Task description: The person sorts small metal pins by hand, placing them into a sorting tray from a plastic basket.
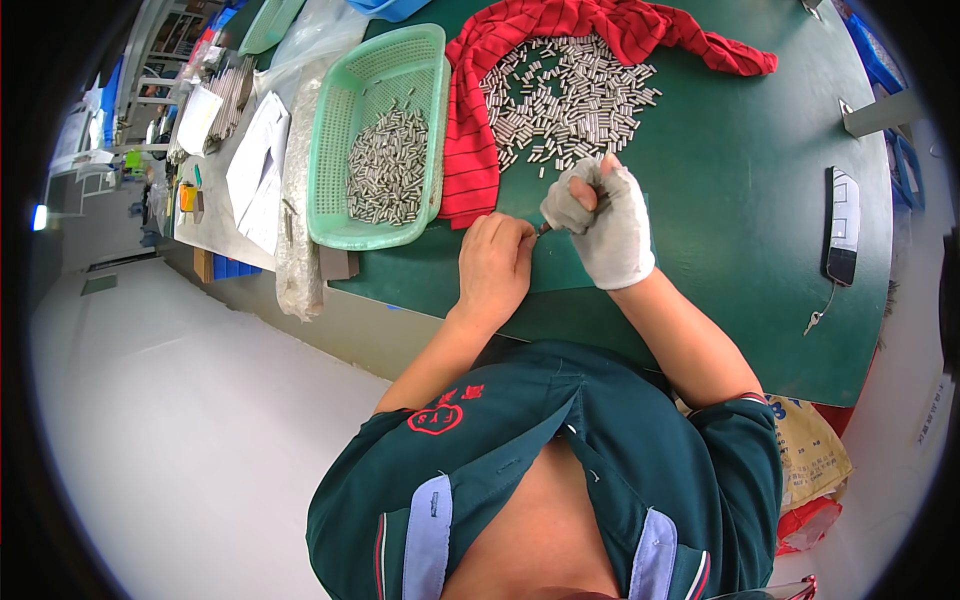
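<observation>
My bare left hand [495,262] rests at the front of the table with its fingers drawn together. A tiny dark piece [543,229] shows between its fingertips and my right hand; its kind is too small to tell. My right hand [610,225], in a whitish glove with bare fingertips, is curled closed just right of it. Whatever the right fingers grip is hidden. Beyond both hands lies a loose spread of short silvery metal pins [575,105], partly ringed by a red striped cloth [470,170]. To the left, a green plastic basket [325,190] holds many more pins.
The dark green table [740,300] bears a phone-like device [842,225] with a key [813,322] at the right. Left of the basket are bubble wrap [297,240] and white papers [258,170]. A grey bracket [880,115] stands at the far right edge.
</observation>
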A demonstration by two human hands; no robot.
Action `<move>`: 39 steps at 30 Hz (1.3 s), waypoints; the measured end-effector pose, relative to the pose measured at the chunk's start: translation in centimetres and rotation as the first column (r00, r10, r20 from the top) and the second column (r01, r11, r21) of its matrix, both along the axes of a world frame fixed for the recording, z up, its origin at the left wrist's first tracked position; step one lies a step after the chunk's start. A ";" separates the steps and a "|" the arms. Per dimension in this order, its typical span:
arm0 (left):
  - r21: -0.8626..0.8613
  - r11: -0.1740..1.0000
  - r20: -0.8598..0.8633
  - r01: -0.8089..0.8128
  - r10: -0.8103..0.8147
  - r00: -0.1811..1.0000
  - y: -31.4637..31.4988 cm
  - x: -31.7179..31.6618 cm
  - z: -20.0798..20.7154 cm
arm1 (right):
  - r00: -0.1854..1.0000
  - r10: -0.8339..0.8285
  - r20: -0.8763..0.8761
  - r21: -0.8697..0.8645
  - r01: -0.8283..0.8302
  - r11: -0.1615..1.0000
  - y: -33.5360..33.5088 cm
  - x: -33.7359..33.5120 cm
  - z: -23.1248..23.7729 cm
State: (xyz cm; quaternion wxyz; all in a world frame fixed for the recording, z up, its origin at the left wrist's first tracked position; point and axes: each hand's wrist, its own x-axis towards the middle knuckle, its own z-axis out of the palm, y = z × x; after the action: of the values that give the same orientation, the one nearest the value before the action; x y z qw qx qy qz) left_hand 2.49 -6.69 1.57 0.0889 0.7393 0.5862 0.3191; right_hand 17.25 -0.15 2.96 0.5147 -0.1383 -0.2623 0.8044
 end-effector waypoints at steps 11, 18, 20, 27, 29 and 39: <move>0.026 0.999 0.020 -0.034 0.033 0.999 0.0 0.0 -1.1 | 0.989 -0.059 0.135 0.000 0.060 0.998 -1.1 -0.6 -1.0; 0.082 0.996 0.061 -0.030 0.025 0.998 0.1 0.0 -1.2 | 0.976 -0.100 0.194 0.005 0.101 0.995 -1.5 -0.8 -1.0; 0.092 0.995 0.057 -0.031 0.026 0.998 0.0 0.0 -1.4 | 0.970 -0.098 0.220 0.075 0.084 0.994 -1.7 -0.8 -1.0; 0.119 0.992 0.056 -0.042 0.036 0.998 -0.2 0.0 -1.4 | 0.998 -0.025 0.062 0.047 0.022 0.999 -0.7 -0.5 -0.1; 0.134 0.990 0.067 -0.045 0.037 0.997 -0.2 0.0 -1.4 | 0.998 -0.063 0.020 0.079 0.061 0.995 -0.5 0.1 0.5; -0.018 0.998 0.624 0.055 -0.031 0.781 -0.9 -1.5 3.0 | 0.953 -0.152 0.263 0.262 0.081 0.962 -1.2 0.1 0.2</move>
State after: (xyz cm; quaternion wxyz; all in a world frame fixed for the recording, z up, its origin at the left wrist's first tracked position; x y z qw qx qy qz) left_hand 1.00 -7.61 4.61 0.2980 0.6039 0.5124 0.5329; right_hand 17.31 -1.37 3.21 0.5325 -0.2010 -0.4226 0.7053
